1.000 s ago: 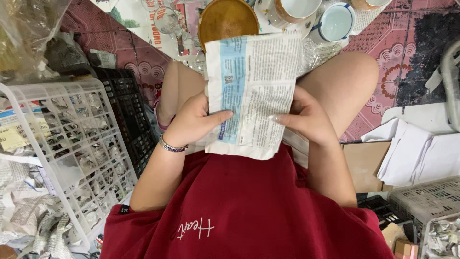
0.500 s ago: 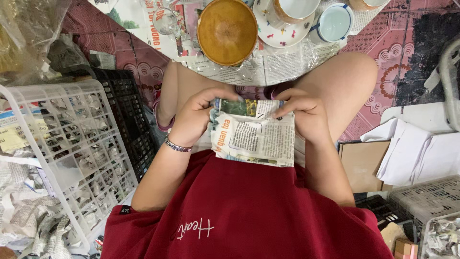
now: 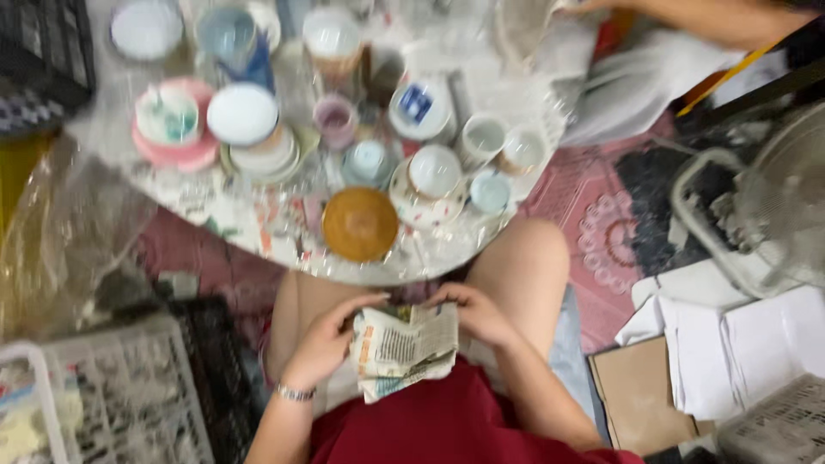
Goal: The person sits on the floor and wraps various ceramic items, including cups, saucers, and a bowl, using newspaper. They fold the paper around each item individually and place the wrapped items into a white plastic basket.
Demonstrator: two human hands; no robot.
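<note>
I sit on the floor with a folded newspaper bundle (image 3: 404, 348) in my lap, something wrapped inside it and hidden. My left hand (image 3: 325, 337) grips the bundle's left side; a metal bracelet is on that wrist. My right hand (image 3: 478, 313) holds its upper right edge. Just beyond my knees lies a brown bowl (image 3: 360, 224) on a newspaper-covered surface (image 3: 215, 202) crowded with several cups, bowls and saucers, among them a white cup on a saucer (image 3: 434, 172). The frame is blurred.
A white wire rack (image 3: 112, 395) and a black crate (image 3: 215, 361) stand at my left. White paper sheets (image 3: 739, 344) and cardboard (image 3: 640, 391) lie at my right, a fan (image 3: 773, 206) beyond them. Another person's arm (image 3: 722, 17) reaches in at top right.
The open newspaper sheet has been folded down into a small bundle between both hands. The view has tilted up, now showing the whole spread of crockery.
</note>
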